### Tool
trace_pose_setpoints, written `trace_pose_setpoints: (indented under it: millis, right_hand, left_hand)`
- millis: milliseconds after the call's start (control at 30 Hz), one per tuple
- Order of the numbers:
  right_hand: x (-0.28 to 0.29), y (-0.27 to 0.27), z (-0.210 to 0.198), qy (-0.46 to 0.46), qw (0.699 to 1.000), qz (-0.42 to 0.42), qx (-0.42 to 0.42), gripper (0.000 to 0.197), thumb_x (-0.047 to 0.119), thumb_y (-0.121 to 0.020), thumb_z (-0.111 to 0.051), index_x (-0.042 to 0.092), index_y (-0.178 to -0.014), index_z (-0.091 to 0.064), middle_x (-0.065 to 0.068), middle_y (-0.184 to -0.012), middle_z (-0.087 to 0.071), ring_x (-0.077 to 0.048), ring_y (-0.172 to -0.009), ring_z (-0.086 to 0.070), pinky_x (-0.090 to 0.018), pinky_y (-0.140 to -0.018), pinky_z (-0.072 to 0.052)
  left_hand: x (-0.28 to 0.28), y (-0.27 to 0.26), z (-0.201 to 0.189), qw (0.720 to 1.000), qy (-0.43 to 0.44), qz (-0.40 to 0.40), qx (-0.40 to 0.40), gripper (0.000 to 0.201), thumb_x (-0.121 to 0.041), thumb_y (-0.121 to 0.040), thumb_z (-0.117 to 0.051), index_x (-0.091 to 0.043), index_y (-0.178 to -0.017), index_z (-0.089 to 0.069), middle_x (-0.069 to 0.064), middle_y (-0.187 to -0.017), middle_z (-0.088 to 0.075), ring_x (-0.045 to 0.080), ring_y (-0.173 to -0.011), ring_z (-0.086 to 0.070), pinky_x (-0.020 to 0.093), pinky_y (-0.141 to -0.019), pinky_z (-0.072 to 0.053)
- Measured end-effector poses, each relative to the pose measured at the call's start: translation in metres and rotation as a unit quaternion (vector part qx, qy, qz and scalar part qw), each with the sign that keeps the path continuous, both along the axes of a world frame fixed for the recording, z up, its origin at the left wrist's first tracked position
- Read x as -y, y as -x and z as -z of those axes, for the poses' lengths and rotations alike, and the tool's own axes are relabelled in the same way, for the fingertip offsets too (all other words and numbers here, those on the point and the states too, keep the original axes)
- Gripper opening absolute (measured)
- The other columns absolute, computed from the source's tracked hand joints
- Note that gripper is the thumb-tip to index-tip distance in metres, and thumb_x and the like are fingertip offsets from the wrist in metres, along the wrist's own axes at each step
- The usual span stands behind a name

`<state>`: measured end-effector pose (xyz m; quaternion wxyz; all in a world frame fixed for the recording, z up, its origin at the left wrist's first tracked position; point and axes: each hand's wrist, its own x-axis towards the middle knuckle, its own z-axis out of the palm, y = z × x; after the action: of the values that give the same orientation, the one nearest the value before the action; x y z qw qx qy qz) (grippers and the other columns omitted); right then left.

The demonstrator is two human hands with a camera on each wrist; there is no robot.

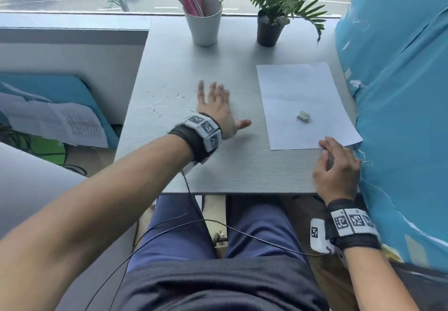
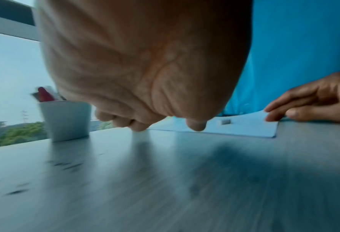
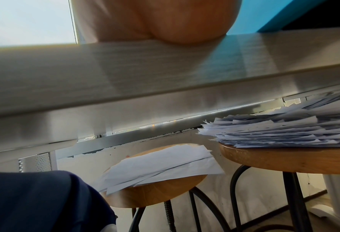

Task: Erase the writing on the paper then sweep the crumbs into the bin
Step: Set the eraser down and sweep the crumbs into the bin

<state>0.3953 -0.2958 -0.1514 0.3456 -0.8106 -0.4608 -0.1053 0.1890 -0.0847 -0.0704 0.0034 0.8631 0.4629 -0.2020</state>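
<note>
The white paper (image 1: 298, 92) lies on the right side of the grey table (image 1: 242, 165), with no writing that I can make out. A small grey eraser (image 1: 303, 116) sits loose on it, also seen as the eraser (image 2: 226, 121) in the left wrist view. Dark crumbs (image 1: 164, 97) are scattered on the table's left half. My left hand (image 1: 213, 102) is flat just right of them with fingers spread, holding nothing; its image is blurred. My right hand (image 1: 337, 165) rests at the paper's near right corner, fingertips (image 2: 272, 116) on the sheet. I cannot make out a bin.
A white cup (image 1: 204, 22) of pens and a potted plant (image 1: 270, 28) stand at the back by the window. Blue sheeting (image 1: 400, 92) crowds the right edge. Left of the table lies a blue thing with printed sheets (image 1: 60, 121). Under the table stand stools (image 3: 155, 193) stacked with papers.
</note>
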Motion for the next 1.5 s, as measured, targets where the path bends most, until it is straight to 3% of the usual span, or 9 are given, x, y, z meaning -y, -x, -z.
trace_pose_setpoints:
  millis: [167, 333, 500, 633, 733, 933, 1067, 1333, 1500]
  right_hand:
    - [0.0, -0.001, 0.001, 0.001, 1.0, -0.003, 0.005, 0.033, 0.003, -0.087, -0.055, 0.013, -0.118, -0.061, -0.001, -0.107, -0.073, -0.028, -0.098, -0.063, -0.037, -0.091, -0.041]
    - [0.0, 0.0, 0.001, -0.004, 1.0, -0.002, -0.002, 0.034, 0.003, -0.086, -0.056, 0.012, -0.118, -0.062, -0.001, -0.107, -0.073, -0.027, -0.098, -0.063, -0.036, -0.092, -0.04]
    - [0.0, 0.0, 0.0, -0.005, 1.0, -0.001, -0.004, 0.033, 0.004, -0.086, -0.057, 0.012, -0.118, -0.062, -0.002, -0.108, -0.073, -0.027, -0.098, -0.062, -0.036, -0.094, -0.04]
    - [0.001, 0.002, 0.0, 0.003, 1.0, 0.001, -0.003, 0.034, 0.005, -0.086, -0.058, 0.013, -0.119, -0.062, -0.001, -0.109, -0.073, -0.026, -0.099, -0.062, -0.036, -0.095, -0.039]
    - [0.001, 0.001, -0.001, 0.002, 1.0, -0.002, -0.003, 0.033, 0.005, -0.087, -0.058, 0.013, -0.118, -0.062, -0.001, -0.108, -0.073, -0.027, -0.098, -0.063, -0.036, -0.094, -0.04]
    - [0.001, 0.001, -0.001, 0.001, 1.0, -0.002, 0.003, 0.033, 0.005, -0.086, -0.059, 0.012, -0.117, -0.063, -0.001, -0.108, -0.073, -0.026, -0.097, -0.063, -0.037, -0.091, -0.041]
    - [0.001, 0.001, -0.003, 0.002, 1.0, -0.003, 0.003, 0.033, 0.005, -0.086, -0.06, 0.011, -0.118, -0.063, -0.002, -0.109, -0.073, -0.027, -0.097, -0.063, -0.037, -0.091, -0.04]
    - [0.001, 0.002, -0.003, 0.004, 1.0, -0.003, -0.001, 0.032, 0.007, -0.087, -0.06, 0.011, -0.118, -0.062, -0.002, -0.109, -0.073, -0.027, -0.099, -0.062, -0.038, -0.094, -0.04]
    - [0.001, 0.002, -0.004, 0.007, 1.0, 0.001, -0.003, 0.033, 0.007, -0.086, -0.061, 0.012, -0.119, -0.062, -0.001, -0.109, -0.073, -0.026, -0.099, -0.063, -0.038, -0.096, -0.039]
  left_hand:
    - [0.035, -0.049, 0.015, 0.981, 0.109, 0.145, 0.07, 0.092, -0.08, -0.089, -0.011, -0.023, -0.158, 0.007, -0.002, -0.165, 0.013, 0.022, -0.151, 0.017, 0.057, -0.112, 0.024]
    - [-0.013, 0.006, 0.022, 0.991, 0.086, 0.082, 0.057, 0.093, -0.082, -0.086, -0.004, -0.023, -0.157, 0.014, -0.002, -0.164, 0.017, 0.023, -0.15, 0.017, 0.059, -0.111, 0.024]
    - [-0.029, 0.046, -0.002, 0.998, -0.039, -0.019, -0.047, 0.11, -0.084, -0.083, -0.002, -0.002, -0.156, -0.003, 0.016, -0.164, 0.002, 0.031, -0.151, 0.013, 0.063, -0.109, 0.025]
    - [0.0, 0.007, 0.001, 0.987, 0.02, 0.14, 0.083, 0.099, -0.082, -0.087, -0.006, -0.013, -0.158, 0.0, 0.006, -0.165, 0.008, 0.026, -0.151, 0.016, 0.063, -0.111, 0.021]
    - [0.015, -0.014, 0.016, 0.967, 0.107, 0.217, 0.081, 0.088, -0.078, -0.09, -0.01, -0.025, -0.158, 0.006, -0.006, -0.164, 0.012, 0.021, -0.15, 0.018, 0.06, -0.11, 0.027]
    - [-0.034, 0.043, 0.02, 0.992, 0.088, 0.076, 0.053, 0.09, -0.081, -0.086, -0.006, -0.028, -0.156, 0.014, -0.007, -0.163, 0.019, 0.025, -0.151, 0.015, 0.064, -0.11, 0.022]
    - [-0.045, 0.073, -0.001, 0.999, 0.016, -0.01, -0.042, 0.103, -0.084, -0.082, -0.002, -0.015, -0.158, 0.005, 0.005, -0.165, 0.009, 0.027, -0.151, 0.014, 0.063, -0.109, 0.025]
    - [0.056, 0.004, 0.014, 0.936, 0.108, 0.329, 0.058, 0.084, -0.076, -0.092, -0.013, -0.027, -0.158, 0.004, -0.009, -0.164, 0.009, 0.018, -0.15, 0.018, 0.058, -0.111, 0.026]
    - [0.0, 0.046, 0.016, 0.976, 0.077, 0.199, 0.038, 0.09, -0.079, -0.088, -0.008, -0.025, -0.157, 0.013, -0.004, -0.163, 0.016, 0.024, -0.151, 0.016, 0.062, -0.112, 0.02]
